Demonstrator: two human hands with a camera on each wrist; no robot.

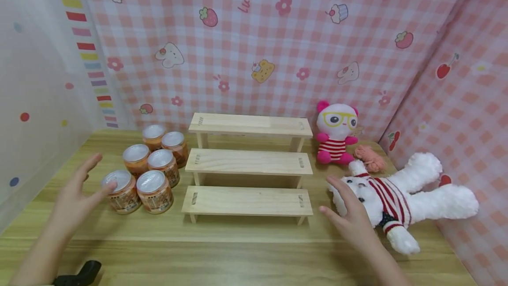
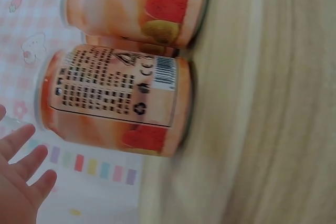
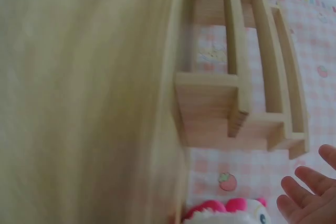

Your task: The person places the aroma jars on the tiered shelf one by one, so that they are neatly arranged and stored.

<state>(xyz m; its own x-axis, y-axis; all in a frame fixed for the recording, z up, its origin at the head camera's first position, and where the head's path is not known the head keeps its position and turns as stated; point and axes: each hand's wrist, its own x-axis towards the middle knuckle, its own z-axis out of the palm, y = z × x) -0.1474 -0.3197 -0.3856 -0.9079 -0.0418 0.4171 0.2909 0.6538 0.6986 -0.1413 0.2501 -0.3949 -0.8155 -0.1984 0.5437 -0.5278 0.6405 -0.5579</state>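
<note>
My left hand is held with fingers spread beside the front left can, its thumb overlapping that can's lid in the head view. Several orange-labelled cans with silver lids, among them another front can, stand grouped on the table. In the left wrist view a printed can shows its barcode side, and the fingers are apart from it. My right hand is over the head of a white plush toy in a striped shirt, fingers loosely extended and holding nothing. Between the hands stands a three-step wooden rack.
A pink panda plush with yellow glasses sits right of the rack, near a pink yarn bundle. Checked cloth hangs behind and to the right. A black curved object lies by my left forearm on the wooden table.
</note>
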